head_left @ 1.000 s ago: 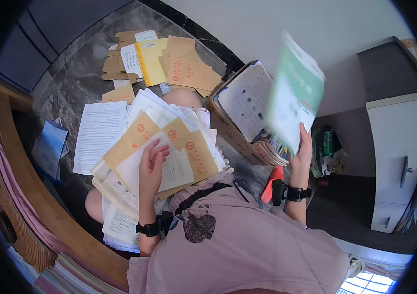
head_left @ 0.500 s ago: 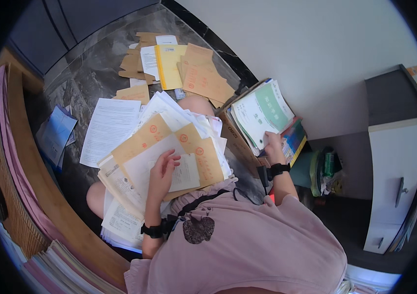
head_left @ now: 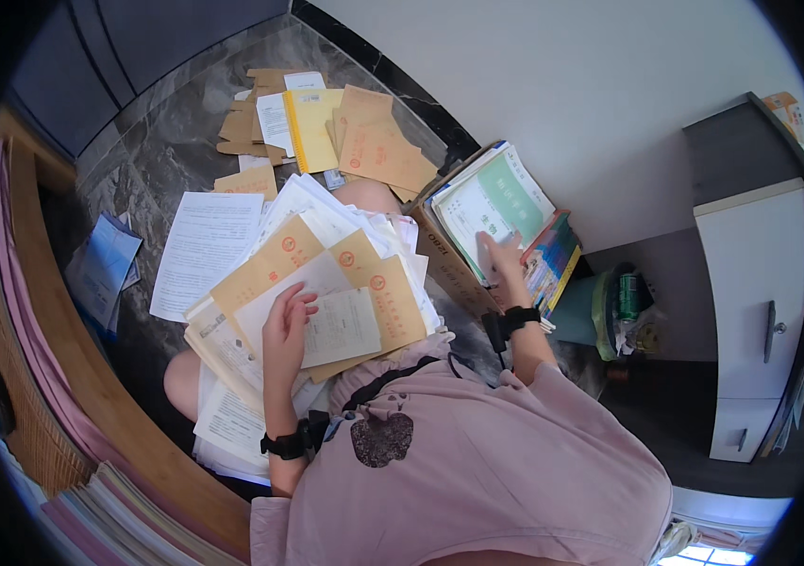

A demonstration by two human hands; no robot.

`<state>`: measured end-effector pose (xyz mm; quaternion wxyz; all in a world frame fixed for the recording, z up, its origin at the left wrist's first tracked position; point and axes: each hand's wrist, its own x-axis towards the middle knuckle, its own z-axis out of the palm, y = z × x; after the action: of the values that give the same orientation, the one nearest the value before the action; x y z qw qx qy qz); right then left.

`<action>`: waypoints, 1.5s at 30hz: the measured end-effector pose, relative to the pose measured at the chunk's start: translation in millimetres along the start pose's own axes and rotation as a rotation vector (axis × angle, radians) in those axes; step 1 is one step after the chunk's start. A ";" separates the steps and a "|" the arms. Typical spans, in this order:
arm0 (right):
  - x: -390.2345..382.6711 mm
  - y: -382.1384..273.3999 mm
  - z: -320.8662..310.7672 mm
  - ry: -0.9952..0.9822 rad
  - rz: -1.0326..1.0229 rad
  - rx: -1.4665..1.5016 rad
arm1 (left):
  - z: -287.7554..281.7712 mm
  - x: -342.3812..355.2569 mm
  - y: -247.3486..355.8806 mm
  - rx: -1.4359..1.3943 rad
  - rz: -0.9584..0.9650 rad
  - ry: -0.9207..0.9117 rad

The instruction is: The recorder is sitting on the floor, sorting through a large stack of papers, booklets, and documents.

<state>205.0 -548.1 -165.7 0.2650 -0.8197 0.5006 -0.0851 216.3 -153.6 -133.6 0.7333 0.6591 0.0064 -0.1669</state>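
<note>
A stack of papers and brown envelopes point(head_left: 397, 307) lies across my lap. On top rest a blank white sheet point(head_left: 260, 307) and a smaller printed slip point(head_left: 350, 325). My left hand point(head_left: 287, 316) is over these two, its fingers loosely bent and apart, grasping nothing. To the right, a cardboard box point(head_left: 440, 250) holds upright-stacked books and booklets. My right hand point(head_left: 506, 257) is at the lower part of a green-and-white booklet point(head_left: 506, 193) in that box, thumb and fingers apart, the fingertips against or just above its cover.
Beyond my knees lie a yellow spiral notebook point(head_left: 312, 127), more brown envelopes point(head_left: 383, 141) and cardboard pieces point(head_left: 242, 123) on the marble floor. A bin point(head_left: 581, 316) and a white drawer cabinet point(head_left: 756, 302) stand right. Blue booklets point(head_left: 100, 259) lie beside the wooden frame point(head_left: 72, 321) at left.
My right hand has shifted up and inward on the green-and-white booklet, its fingers spreading from the lower edge. My left hand stays over the papers. The whole view has shifted slightly.
</note>
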 end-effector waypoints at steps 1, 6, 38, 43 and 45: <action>-6.3 -3.4 5.6 -0.039 0.034 -0.048 | 0.5 -0.1 0.0 0.009 0.001 -0.021; -17.5 10.4 35.8 0.097 -0.016 -0.134 | 3.7 -0.1 -1.0 -0.051 -0.015 -0.112; -28.0 -89.0 50.2 0.040 -0.808 -0.061 | 9.8 -4.0 -30.9 0.183 -0.122 0.088; -78.2 -112.4 47.6 -0.352 -0.892 0.480 | -3.4 3.9 -24.5 0.827 0.237 0.318; -96.1 -115.8 51.8 -0.342 -0.789 0.164 | -9.6 2.6 -19.2 0.897 0.167 0.341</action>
<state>269.2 -405.3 -137.3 0.3555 -0.9267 0.0896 -0.0825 215.9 -146.4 -154.0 0.3763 0.9263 0.0010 0.0166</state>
